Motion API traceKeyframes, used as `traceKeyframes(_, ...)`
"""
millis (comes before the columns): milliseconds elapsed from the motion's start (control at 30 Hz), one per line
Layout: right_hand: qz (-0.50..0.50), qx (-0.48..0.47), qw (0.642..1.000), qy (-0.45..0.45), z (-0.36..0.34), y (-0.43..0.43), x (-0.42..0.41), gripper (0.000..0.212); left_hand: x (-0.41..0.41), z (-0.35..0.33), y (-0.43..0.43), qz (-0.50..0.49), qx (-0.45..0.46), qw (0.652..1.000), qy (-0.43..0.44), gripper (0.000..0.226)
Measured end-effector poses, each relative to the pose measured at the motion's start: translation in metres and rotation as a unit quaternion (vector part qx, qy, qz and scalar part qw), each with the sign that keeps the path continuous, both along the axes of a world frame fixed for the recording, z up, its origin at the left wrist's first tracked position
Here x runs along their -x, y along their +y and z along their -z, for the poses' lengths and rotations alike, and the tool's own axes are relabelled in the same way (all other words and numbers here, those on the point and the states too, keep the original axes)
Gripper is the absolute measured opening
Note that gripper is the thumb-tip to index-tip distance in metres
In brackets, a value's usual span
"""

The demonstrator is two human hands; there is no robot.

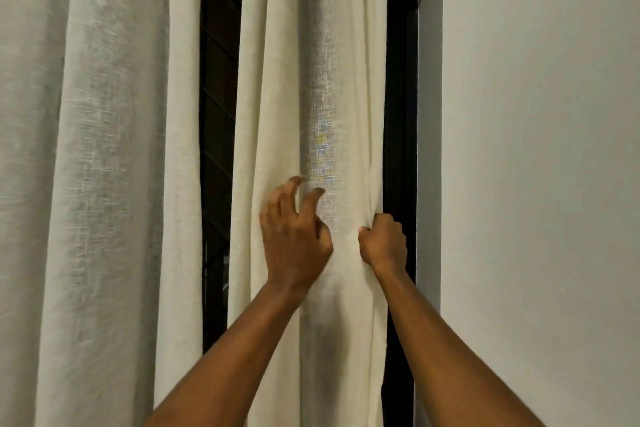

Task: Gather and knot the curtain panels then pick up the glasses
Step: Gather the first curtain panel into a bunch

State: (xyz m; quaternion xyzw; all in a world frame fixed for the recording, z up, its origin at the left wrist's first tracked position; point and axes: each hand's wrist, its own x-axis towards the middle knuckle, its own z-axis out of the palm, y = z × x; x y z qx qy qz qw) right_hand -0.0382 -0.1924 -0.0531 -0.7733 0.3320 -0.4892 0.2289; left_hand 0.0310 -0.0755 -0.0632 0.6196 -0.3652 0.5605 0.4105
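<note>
Two cream linen curtain panels hang in front of a dark window. The right panel (311, 80) falls in folds at the centre. My right hand (382, 241) grips a bunch of its right edge in a fist. My left hand (294, 236) is spread just to the left, its fingers bent like a claw against the same panel's front, with no cloth closed inside them. The left panel (97, 149) hangs loose and untouched. No glasses are in view.
A dark window gap (218, 114) with slanted bars shows between the panels. A black window frame (401, 114) runs down the right panel's right side. A plain white wall (536, 149) fills the right of the view.
</note>
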Motion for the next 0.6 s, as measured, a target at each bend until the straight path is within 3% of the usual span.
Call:
traceKeyframes(167,-0.020,-0.005,1.000,0.002,0.001,0.008,-0.003,0.024,-0.004,-0.004,0.003,-0.027,0.090,0.986,0.137,0.071)
traceKeyframes(367,-0.029,-0.005,1.000,0.003,0.001,0.009,-0.009,0.022,-0.019,0.010,0.014,-0.087,0.125,0.973,0.173,0.076)
traceKeyframes(600,-0.028,-0.002,1.000,0.005,0.002,0.015,-0.018,0.024,-0.005,0.032,0.019,0.084,0.096,0.956,0.264,0.060)
